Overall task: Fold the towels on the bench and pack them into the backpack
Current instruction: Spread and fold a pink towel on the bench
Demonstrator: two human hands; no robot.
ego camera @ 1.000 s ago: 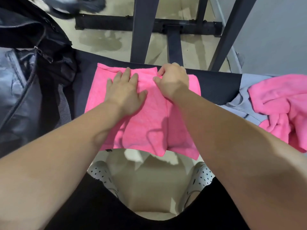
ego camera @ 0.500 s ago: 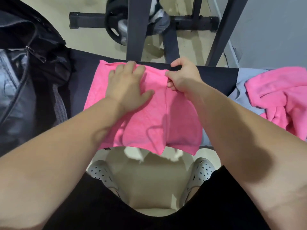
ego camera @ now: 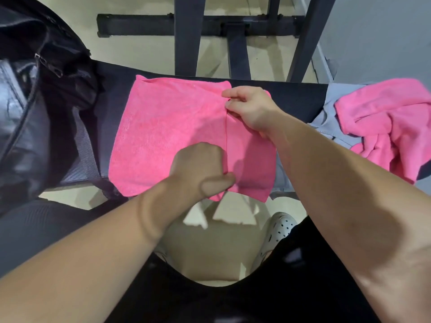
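Note:
A pink towel [ego camera: 168,131] lies partly folded on the black bench [ego camera: 296,99], its near edge hanging over the front. My right hand [ego camera: 249,108] pinches the folded flap's edge near the far side. My left hand [ego camera: 198,166] pinches the same flap edge near the front, fingers curled and thumb on top. An open black backpack [ego camera: 35,101] sits on the bench at the left. A second pink towel [ego camera: 391,127] lies crumpled at the right, over a grey towel [ego camera: 326,120].
Dark metal frame posts [ego camera: 186,36] and a floor bar [ego camera: 140,25] stand behind the bench. A grey wall [ego camera: 384,38] rises at the right. My legs and a white perforated shoe [ego camera: 277,231] are below the bench edge.
My left hand slid from lying flat on the towel's far part down to the front edge and now pinches the flap. My right hand stayed at the far edge.

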